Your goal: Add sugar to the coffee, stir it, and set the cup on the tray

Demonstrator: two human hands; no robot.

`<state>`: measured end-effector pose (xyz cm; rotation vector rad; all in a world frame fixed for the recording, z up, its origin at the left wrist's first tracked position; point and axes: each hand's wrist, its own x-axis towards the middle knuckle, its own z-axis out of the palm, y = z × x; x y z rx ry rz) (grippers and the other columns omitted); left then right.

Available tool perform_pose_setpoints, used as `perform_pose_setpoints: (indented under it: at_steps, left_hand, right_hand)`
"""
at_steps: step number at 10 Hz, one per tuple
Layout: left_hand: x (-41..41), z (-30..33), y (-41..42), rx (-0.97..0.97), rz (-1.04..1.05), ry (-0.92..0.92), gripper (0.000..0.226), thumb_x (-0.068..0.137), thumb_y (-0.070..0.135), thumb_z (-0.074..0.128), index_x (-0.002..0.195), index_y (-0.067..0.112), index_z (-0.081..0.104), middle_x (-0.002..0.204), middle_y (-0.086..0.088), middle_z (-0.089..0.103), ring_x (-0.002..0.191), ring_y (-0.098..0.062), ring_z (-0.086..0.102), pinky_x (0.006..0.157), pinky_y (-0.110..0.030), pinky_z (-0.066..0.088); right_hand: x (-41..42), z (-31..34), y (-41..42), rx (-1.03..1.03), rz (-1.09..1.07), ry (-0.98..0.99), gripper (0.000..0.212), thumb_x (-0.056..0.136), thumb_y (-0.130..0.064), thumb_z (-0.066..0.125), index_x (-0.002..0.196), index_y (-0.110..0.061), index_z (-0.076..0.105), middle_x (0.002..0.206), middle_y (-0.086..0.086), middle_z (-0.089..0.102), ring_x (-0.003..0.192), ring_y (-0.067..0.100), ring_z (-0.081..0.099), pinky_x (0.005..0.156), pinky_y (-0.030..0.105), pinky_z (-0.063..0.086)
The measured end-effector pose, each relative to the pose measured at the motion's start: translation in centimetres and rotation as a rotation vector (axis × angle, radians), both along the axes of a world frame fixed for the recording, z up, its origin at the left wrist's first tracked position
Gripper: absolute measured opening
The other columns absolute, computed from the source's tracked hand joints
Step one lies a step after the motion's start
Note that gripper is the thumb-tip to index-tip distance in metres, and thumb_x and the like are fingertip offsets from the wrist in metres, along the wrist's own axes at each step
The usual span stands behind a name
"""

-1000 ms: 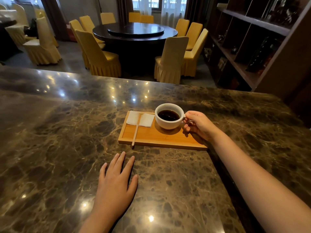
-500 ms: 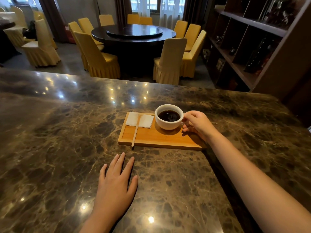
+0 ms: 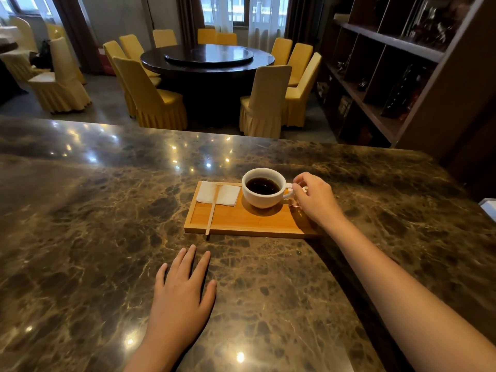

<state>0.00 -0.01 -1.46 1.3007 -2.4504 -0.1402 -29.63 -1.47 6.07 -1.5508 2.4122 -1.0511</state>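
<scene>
Head view: right hand pinches cup handle on tray; left hand flat, empty. Jerky release could slosh coffee.

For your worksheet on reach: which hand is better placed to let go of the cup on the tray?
Right. The right hand is at the cup handle; the left hand lies flat on the counter, short of the tray.
</scene>
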Motion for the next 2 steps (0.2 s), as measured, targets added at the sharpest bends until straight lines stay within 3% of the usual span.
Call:
perform_pose_setpoints:
  at_steps: [1, 2]
  left_hand:
    - [0.0, -0.1, -0.3, 0.013, 0.007, -0.022, 0.056, 0.083, 0.046, 0.029, 0.129, 0.02, 0.045, 0.136, -0.012, 0.042, 0.127, -0.023, 0.03, 0.098, -0.05, 0.023]
    - [0.3, 0.0, -0.2, 0.033, 0.005, -0.115, 0.057, 0.08, 0.049, 0.029, 0.124, 0.02, 0.051, 0.13, -0.011, 0.05, 0.119, -0.025, 0.042, 0.088, -0.053, 0.038]
  right_hand:
    - [0.5, 1.0, 2.3, 0.057, 0.012, 0.196, 0.016, 0.094, -0.024, 0.048, 0.101, -0.014, 0.06, 0.097, 0.002, 0.057, 0.082, 0.012, 0.053, 0.056, 0.017, 0.036]
    - [3.1, 0.1, 7.9, 0.092, 0.045, 0.518, 0.013, 0.089, -0.027, 0.053, 0.099, -0.021, 0.059, 0.094, -0.004, 0.058, 0.073, 0.012, 0.056, 0.056, 0.022, 0.041]
